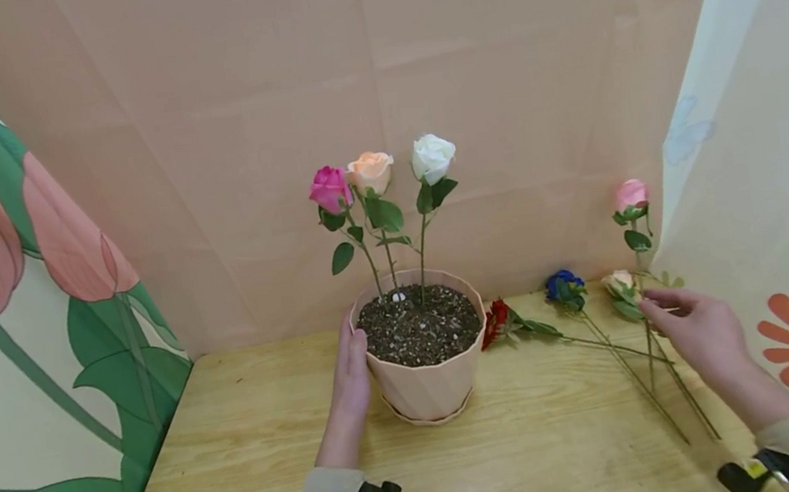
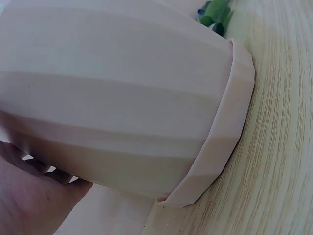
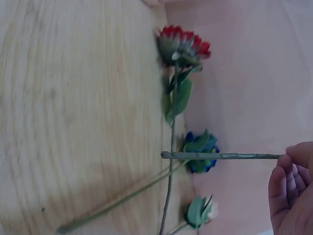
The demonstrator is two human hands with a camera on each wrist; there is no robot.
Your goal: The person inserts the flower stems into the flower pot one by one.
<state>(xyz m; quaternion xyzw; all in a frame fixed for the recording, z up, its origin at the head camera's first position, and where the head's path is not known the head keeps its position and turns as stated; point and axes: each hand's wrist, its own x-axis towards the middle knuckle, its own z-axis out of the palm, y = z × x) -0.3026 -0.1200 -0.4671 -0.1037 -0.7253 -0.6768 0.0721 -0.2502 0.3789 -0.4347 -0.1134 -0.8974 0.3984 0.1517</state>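
My left hand (image 1: 352,374) rests along the left side of a pale pink flowerpot (image 1: 426,393), fingers against its wall; in the left wrist view the fingers pass partly behind it. Dark soil fills the pot, where a magenta rose (image 1: 330,189), a peach rose (image 1: 371,174) and a white rose (image 1: 433,158) stand upright. At the right, my right hand (image 1: 701,325) pinches the stem of a pink rose (image 1: 631,194) between thumb and fingers, bloom up. In the right wrist view, the stem's (image 3: 225,156) lower end shows below the hand, crossing in front of the lying flowers.
Right of the pot, a red flower (image 1: 496,322), a blue flower (image 1: 564,288) and a cream rose (image 1: 619,283) lie on the wooden table (image 1: 270,440), stems crossing. A saucer (image 1: 430,421) sits under the pot. Pinkish cloth (image 1: 241,175) hangs behind; printed sheets flank both sides.
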